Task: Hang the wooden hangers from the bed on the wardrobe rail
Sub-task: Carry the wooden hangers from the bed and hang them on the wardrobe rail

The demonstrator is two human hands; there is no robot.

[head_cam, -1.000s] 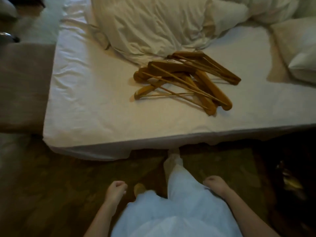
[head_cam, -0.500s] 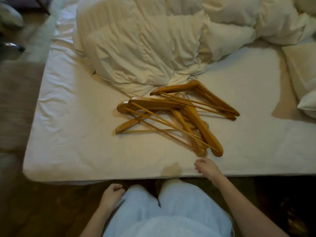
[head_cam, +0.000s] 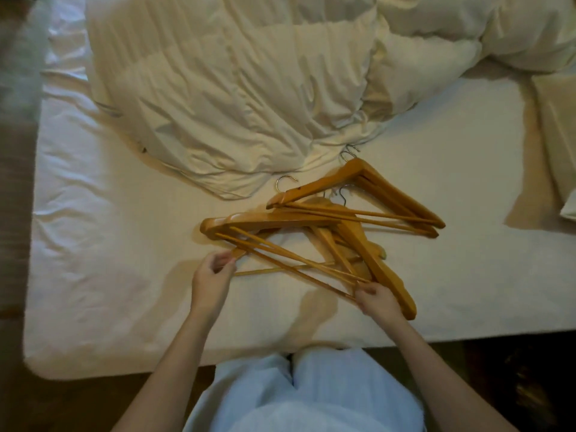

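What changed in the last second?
Both hands came up from beside the legs onto the bed. The left hand now pinches one end of the wooden hangers; the right hand grips their crossbar ends. The pile seems to lie as before, beside the duvet.

The hangers (head_cam: 324,232) are lying in a crossed pile on the bed (head_cam: 124,275), right of its middle and close to its near edge. The duvet (head_cam: 243,98) is lying bunched behind them, reaching the far hooks. A pillow (head_cam: 558,135) is sitting at the right edge. The left hand (head_cam: 212,282) is pinching the pile's left end, and the right hand (head_cam: 378,302) is gripping its near right end.
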